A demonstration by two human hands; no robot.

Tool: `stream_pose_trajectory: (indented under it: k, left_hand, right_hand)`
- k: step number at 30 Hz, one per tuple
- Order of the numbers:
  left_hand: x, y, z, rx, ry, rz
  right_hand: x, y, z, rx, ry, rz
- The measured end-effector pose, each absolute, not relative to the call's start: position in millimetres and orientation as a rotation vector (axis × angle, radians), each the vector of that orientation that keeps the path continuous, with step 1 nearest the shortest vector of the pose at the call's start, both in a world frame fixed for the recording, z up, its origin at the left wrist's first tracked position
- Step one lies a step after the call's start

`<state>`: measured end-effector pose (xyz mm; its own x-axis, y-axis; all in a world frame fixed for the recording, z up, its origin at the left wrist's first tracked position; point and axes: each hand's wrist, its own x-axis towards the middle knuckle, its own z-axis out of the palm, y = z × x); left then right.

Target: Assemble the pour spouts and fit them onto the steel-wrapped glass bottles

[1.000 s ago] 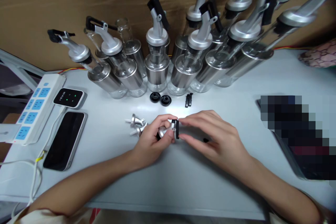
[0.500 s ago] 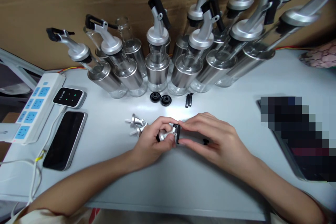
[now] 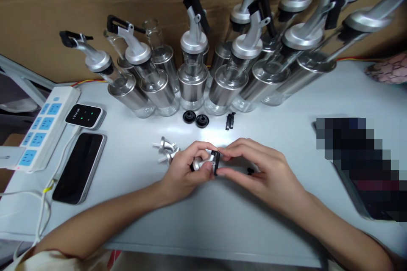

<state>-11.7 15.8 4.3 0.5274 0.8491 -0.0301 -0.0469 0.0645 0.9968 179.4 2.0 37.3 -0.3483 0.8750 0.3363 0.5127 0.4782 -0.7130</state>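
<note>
My left hand (image 3: 187, 169) is closed around a silver pourer spout (image 3: 199, 163), its thumb and index finger at the tip. A black flip lever (image 3: 217, 163) stands across the spout's end. My right hand (image 3: 260, 169) pinches that lever between index finger and thumb, one at each end. Just left of my left hand lie loose silver spouts (image 3: 165, 144) with white tubes. Beyond my hands are two round black stoppers (image 3: 202, 121) and small black levers (image 3: 230, 121). A small black piece (image 3: 250, 171) is partly hidden under my right hand.
Several glass bottles with steel bands (image 3: 192, 87) line the back, most topped with silver pourers. At the left are a power strip (image 3: 47, 123), a WiFi device (image 3: 85, 116) and a phone (image 3: 79, 168). A dark, pixelated device (image 3: 356, 194) lies at the right.
The view has shifted slightly. Both hands keep nearly the same grip on the spout and lever, with no clear movement of the parts.
</note>
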Motion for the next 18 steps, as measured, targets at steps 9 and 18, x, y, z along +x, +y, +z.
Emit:
stream_pose_trajectory:
  k: [9, 18]
  left_hand:
    - [-13.1, 14.8, 6.2, 1.359, 0.805, 0.763]
    - [-12.8, 13.6, 6.6, 1.407, 0.823, 0.768]
  right_hand:
    - [176.6, 1.2, 35.8, -1.179, -1.997, 0.709]
    - [175.5, -0.6, 32.7, -1.188, -1.973, 0.732]
